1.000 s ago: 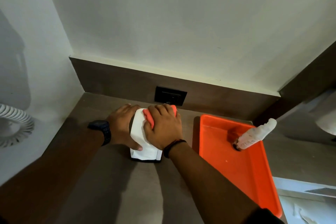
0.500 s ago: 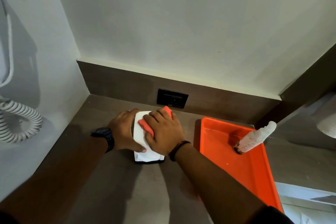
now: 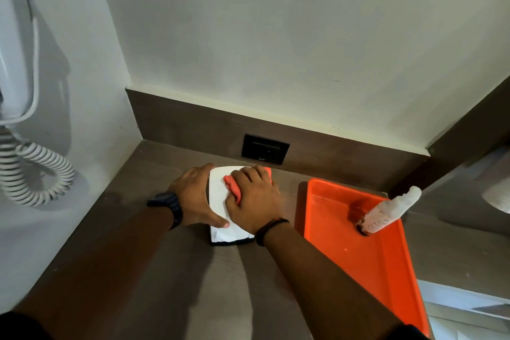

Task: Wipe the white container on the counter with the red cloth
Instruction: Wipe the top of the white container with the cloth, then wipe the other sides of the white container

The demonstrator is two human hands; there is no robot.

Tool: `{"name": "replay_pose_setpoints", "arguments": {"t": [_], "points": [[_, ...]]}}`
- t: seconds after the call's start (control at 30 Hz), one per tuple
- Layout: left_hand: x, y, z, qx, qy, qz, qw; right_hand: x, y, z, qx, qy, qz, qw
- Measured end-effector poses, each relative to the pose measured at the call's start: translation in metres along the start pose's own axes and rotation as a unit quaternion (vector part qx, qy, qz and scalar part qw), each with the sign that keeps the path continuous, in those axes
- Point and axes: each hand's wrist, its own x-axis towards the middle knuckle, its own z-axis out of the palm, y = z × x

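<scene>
A white container [image 3: 219, 193] with a dark base rim stands on the brown counter [image 3: 171, 284] near the back wall. My left hand [image 3: 194, 196] grips its left side, thumb across the front edge. My right hand [image 3: 252, 199] presses the red cloth [image 3: 231, 188] flat on the container's top. Most of the cloth is hidden under my fingers; only a fold at the left and a corner at the far right show.
An orange tray [image 3: 386, 265] lies right of the container, holding a tilted spray bottle [image 3: 392, 210]. A black wall socket [image 3: 265, 149] sits behind the container. A white wall-mounted dryer with coiled cord [image 3: 36, 171] hangs at left.
The camera view has tilted up, showing more of the wall and the dryer. My right hand with the cloth has shifted slightly on the container's top; my left hand keeps its grip.
</scene>
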Motion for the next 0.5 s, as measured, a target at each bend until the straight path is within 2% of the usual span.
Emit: {"name": "replay_pose_setpoints", "arguments": {"t": [0.13,0.2,0.27,0.3,0.33,0.4,0.47,0.5], "points": [[0.001,-0.002,0.002,0.027,-0.009,-0.008,1.000,-0.001,0.010,-0.003,0.032,-0.026,-0.023,0.999],[0.003,-0.001,0.002,0.042,-0.007,-0.013,0.999,0.001,0.020,-0.006,0.058,-0.030,-0.008,0.998],[0.005,0.001,0.000,0.063,-0.009,-0.014,0.998,0.000,0.023,-0.008,0.130,0.002,0.072,0.989],[0.007,0.001,-0.001,0.077,-0.014,-0.010,0.997,0.000,0.024,-0.009,0.196,0.026,0.148,0.969],[0.009,0.001,-0.003,0.093,-0.024,-0.004,0.995,-0.001,0.024,-0.012,0.275,0.047,0.238,0.930],[0.014,0.005,-0.005,0.119,-0.058,0.018,0.991,-0.001,0.032,-0.014,0.412,0.094,0.390,0.818],[0.019,0.015,-0.004,0.121,-0.088,0.050,0.988,-0.001,0.043,-0.016,0.498,0.145,0.447,0.728],[0.022,0.020,-0.004,0.121,-0.097,0.063,0.986,-0.001,0.049,-0.017,0.529,0.168,0.455,0.696]]}}
